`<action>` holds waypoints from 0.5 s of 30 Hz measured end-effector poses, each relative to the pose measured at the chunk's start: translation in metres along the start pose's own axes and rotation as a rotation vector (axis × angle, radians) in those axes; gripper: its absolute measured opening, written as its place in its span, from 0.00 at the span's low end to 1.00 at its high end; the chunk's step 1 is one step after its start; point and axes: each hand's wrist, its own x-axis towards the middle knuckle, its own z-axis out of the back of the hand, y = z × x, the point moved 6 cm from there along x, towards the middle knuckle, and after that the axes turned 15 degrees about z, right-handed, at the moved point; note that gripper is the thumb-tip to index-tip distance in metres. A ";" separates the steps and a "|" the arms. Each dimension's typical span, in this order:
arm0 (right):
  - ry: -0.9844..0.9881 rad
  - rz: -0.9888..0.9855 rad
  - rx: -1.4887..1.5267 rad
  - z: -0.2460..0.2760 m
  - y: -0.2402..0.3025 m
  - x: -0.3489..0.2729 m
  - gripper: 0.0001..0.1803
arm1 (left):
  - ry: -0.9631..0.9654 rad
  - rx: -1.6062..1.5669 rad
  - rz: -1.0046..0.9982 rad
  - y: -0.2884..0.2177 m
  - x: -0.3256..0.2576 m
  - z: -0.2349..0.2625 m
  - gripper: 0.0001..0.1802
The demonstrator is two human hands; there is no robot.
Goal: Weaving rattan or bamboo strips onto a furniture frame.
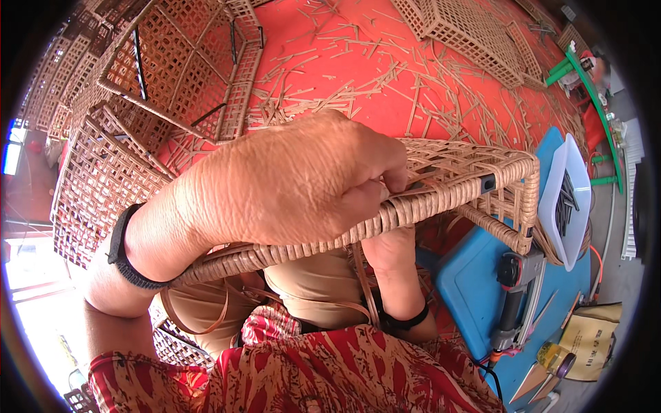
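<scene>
A brown woven rattan frame (475, 168) lies across my lap, its thick wrapped rim (427, 204) running from lower left to upper right. My left hand (289, 179) rests over the rim with fingers curled and pinched, apparently closed on a thin rattan strip (421, 184) at the weave. Below the rim is my right hand (391, 248), its fingers hidden behind the frame. A long loose strip (365, 286) hangs beside the right hand and loops over my trousers. A small black piece (487, 183) sits on the rim near the corner.
At right, a blue stool (461, 275) carries a staple gun (516, 296) and a white tray (575, 206) of dark strips. Woven baskets (186, 62) stand at upper left, another basket (475, 41) at upper right. Cut strips litter the red floor covering (296, 27).
</scene>
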 end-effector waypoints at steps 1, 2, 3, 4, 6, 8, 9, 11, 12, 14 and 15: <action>0.008 -0.017 0.001 0.001 -0.001 0.000 0.31 | -0.014 0.008 0.001 0.000 -0.001 0.000 0.09; 0.016 -0.034 0.002 0.001 -0.002 -0.001 0.31 | -0.013 0.006 0.031 0.001 -0.001 -0.002 0.09; 0.033 -0.020 0.011 -0.001 0.000 0.000 0.30 | -0.027 0.014 0.006 -0.002 -0.003 -0.003 0.09; 0.041 0.004 -0.010 -0.002 0.001 0.001 0.30 | -0.025 0.016 0.060 0.000 -0.003 -0.004 0.10; 0.081 0.039 -0.092 -0.006 0.003 0.002 0.29 | -0.024 0.017 0.111 0.002 -0.004 -0.005 0.11; 0.110 0.079 -0.203 -0.010 0.005 0.004 0.32 | -0.006 -0.025 0.170 0.004 -0.004 -0.007 0.13; 0.110 0.081 -0.209 -0.011 0.005 0.005 0.33 | -0.018 0.000 0.137 0.003 -0.005 -0.007 0.13; 0.114 0.081 -0.216 -0.013 0.006 0.005 0.33 | 0.026 -0.059 0.218 0.009 -0.004 -0.010 0.14; 0.111 0.082 -0.254 -0.012 0.008 0.004 0.35 | 0.030 -0.041 0.231 0.011 -0.003 -0.011 0.14; 0.110 0.081 -0.293 -0.011 0.010 0.004 0.36 | 0.053 -0.179 0.193 0.012 -0.001 -0.011 0.13; 0.097 0.097 -0.278 -0.011 0.012 0.003 0.37 | 0.035 -0.176 0.168 0.012 0.000 -0.010 0.13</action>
